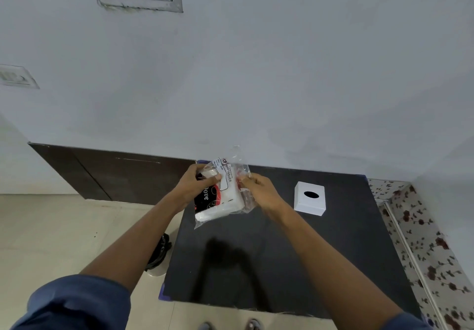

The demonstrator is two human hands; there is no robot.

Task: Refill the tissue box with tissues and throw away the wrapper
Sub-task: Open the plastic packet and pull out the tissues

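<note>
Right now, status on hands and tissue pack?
Both hands on tissue pack, held above black table: left hand gripping, right hand pinching wrapper edge. Tissue box empty-handed on table, right of pack. Nothing in the way.

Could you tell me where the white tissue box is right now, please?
In the head view, the white tissue box sits on the black table, toward its far right, just right of the right hand and untouched.

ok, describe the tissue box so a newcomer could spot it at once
Find the black tabletop against the grey wall. The small white cardboard tissue box sits on its far right part, right of the person's right hand. It alone rests on the table, a white cube with a dark oval slot on top.
</note>
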